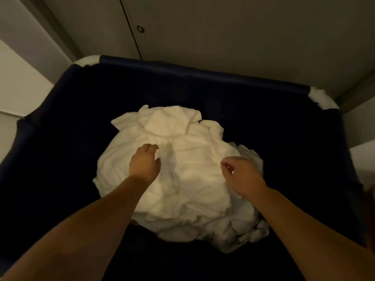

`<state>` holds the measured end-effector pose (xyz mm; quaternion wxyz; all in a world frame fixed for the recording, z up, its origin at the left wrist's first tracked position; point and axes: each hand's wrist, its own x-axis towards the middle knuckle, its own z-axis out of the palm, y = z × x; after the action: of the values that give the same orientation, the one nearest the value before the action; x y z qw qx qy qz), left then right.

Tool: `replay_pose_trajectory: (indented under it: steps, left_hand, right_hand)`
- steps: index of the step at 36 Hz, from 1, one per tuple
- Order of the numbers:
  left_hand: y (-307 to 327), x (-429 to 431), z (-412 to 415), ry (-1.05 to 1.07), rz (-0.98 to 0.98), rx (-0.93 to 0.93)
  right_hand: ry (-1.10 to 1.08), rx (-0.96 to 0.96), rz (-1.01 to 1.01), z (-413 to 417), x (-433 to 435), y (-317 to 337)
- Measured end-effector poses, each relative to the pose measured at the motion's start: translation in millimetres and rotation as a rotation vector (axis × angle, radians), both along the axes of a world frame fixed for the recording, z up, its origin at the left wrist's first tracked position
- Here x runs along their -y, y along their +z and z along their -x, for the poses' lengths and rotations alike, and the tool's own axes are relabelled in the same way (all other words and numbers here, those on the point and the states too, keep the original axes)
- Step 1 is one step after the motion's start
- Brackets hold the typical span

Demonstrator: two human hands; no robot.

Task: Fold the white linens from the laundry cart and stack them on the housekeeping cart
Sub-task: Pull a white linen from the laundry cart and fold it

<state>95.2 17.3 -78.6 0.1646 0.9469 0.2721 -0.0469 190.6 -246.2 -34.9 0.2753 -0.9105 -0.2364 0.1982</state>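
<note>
I saw left hand [145,162] and right hand [244,176] over crumpled white linen pile [182,191] in dark navy fabric laundry cart [203,76]; both curled, couldn't tell if either gripped cloth.

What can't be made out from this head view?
Head view only:
- Linen count: the pile of white linens is crumpled; upper layers hide lower ones.
- Grip: curled fingers of the left hand and right hand face away; pinching cloth or not, unclear.
- Laundry cart: near rim cut off by the bottom edge; floor too dark.
- Housekeeping cart: outside the frame.
</note>
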Motion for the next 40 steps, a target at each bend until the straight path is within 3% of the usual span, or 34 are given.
replay_pose_trajectory:
  steps: [14,19,27,33,40]
  left_hand:
    - [-95,-92,-74,-0.156,-0.220,-0.082]
    - [-96,-88,-83,-0.226,-0.164,0.101]
    - [-13,-45,-64,-0.311,0.149,0.261]
    - [69,-9,-39,-0.439,0.109,0.412]
    - [179,27,8,-0.538,0.069,0.503]
  right_hand:
    - [-0.032,-0.050,0.041,10,-30,-76]
    - [-0.026,-0.030,0.047,9,-24,-82]
    - [-0.051,-0.050,-0.008,5,-30,-33]
    - [-0.012,0.003,-0.090,0,-37,31]
    - [0.260,0.092,-0.091,3,-39,122]
